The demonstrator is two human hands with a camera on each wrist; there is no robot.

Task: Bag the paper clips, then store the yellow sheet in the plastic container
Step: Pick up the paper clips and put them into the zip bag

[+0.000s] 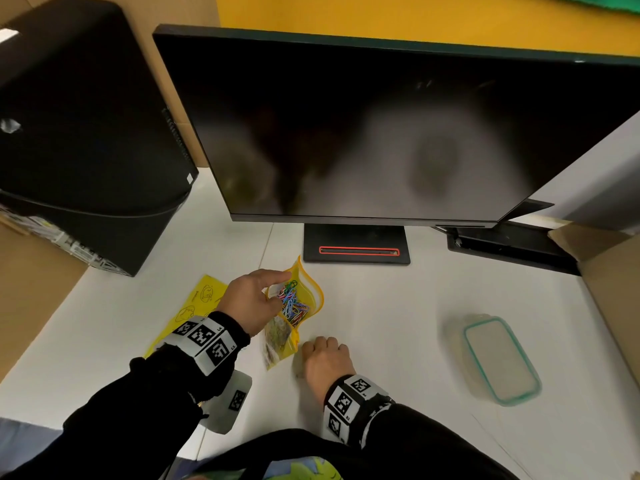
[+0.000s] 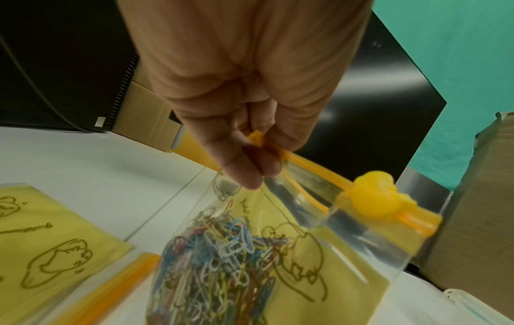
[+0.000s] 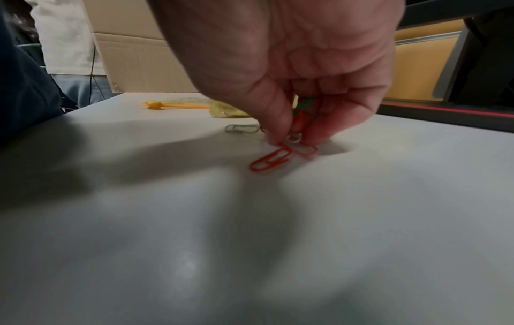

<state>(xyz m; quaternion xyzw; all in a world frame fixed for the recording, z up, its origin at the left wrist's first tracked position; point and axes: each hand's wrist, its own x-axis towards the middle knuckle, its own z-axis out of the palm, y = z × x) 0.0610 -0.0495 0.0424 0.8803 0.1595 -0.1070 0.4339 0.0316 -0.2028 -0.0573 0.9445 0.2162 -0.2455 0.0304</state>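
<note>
My left hand (image 1: 251, 299) (image 2: 250, 162) pinches the rim of a clear yellow zip bag (image 1: 301, 299) (image 2: 347, 270) and holds its mouth open above the table. Many coloured paper clips (image 1: 292, 304) (image 2: 219, 259) lie inside it. Its yellow slider (image 2: 378, 195) sits near one end of the zip. My right hand (image 1: 323, 358) (image 3: 292, 136) is down on the table just in front of the bag, pinching a few loose paper clips (image 3: 299, 132). A red clip (image 3: 268, 159) and a grey clip (image 3: 242, 128) lie by the fingertips. The yellow sheet (image 1: 194, 306) (image 2: 53, 239) with cartoon drawings lies flat to the left.
A plastic container (image 1: 495, 358) with a teal-rimmed lid sits on the table at the right. A monitor (image 1: 381, 133) on its stand (image 1: 356, 245) rises behind the bag. A black computer tower (image 1: 79, 133) stands at the left. Cardboard (image 1: 609, 271) borders the right edge.
</note>
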